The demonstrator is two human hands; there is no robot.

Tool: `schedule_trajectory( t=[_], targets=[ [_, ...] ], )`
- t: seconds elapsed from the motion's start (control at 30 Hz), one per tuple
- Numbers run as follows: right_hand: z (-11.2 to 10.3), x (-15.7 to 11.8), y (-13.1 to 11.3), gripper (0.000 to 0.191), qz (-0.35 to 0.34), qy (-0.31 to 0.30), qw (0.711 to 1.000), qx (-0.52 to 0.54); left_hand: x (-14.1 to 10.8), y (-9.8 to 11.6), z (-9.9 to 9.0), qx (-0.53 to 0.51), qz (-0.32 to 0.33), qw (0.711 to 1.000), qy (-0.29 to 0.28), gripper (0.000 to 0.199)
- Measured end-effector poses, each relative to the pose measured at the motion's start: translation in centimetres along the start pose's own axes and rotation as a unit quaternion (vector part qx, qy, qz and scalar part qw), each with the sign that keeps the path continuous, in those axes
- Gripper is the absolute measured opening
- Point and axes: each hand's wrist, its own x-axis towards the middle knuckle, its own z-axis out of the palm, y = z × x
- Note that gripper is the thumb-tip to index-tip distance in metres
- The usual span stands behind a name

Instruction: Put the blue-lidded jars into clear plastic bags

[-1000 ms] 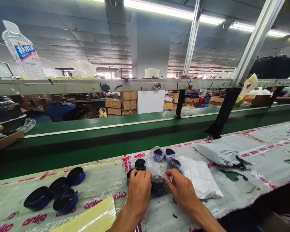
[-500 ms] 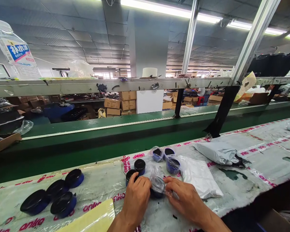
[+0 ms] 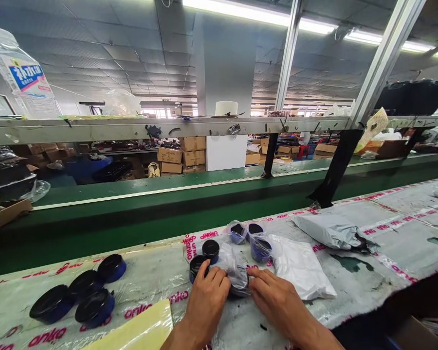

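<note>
Wrapped jar [image 3: 238,281] sits just left of the white mailer [image 3: 301,267]. Left hand [image 3: 206,304] and right hand [image 3: 282,299] grasp it from either side; it looks light, its film slippery, so hold it firmly through the film.

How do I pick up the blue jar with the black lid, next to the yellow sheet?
Hold the jar by its blue side, with your fingers coming from your side: it's round and stands lid-up, and another jar sits just behind it.
</note>
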Motion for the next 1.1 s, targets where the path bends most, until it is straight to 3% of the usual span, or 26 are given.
schedule_trajectory(
  t=[0.2, 0.53, 0.8, 0.93, 1.1],
  targets=[
    [-0.1, -0.9, -0.4, 0.028, -0.048, -0.009, 0.994, -0.100, -0.5, 0.0, 0.3, 0.032, 0.027, 0.999, 0.008, 0.021],
    [1.7, 0.1, -0.5, 0.029, -0.027, -0.021, 0.995, -0.095, -0.1, 0.2, 1.1, 0.049, 0.026, 0.998, 0.002, 0.022],
    [0.9, 1.6, -0.1, 0.030, 0.056, -0.042, 0.997, 0.011, 0.8, -0.4, 1.0, -0.058, -0.085, 0.994, -0.040, 0.026],
    [1.7, 1.5, 0.5, 0.019, 0.107, 0.015, 0.993, 0.048, 1.1, -0.6, 0.8, -0.106, -0.118, 0.986, -0.046, 0.025],
    [1.7, 2.8, 1.3, 0.013, 0.243, 0.055, 0.962, 0.110, 2.6, -0.3, 0.1, -0.170, -0.183, 0.967, -0.049, 0.021]
  ],
)
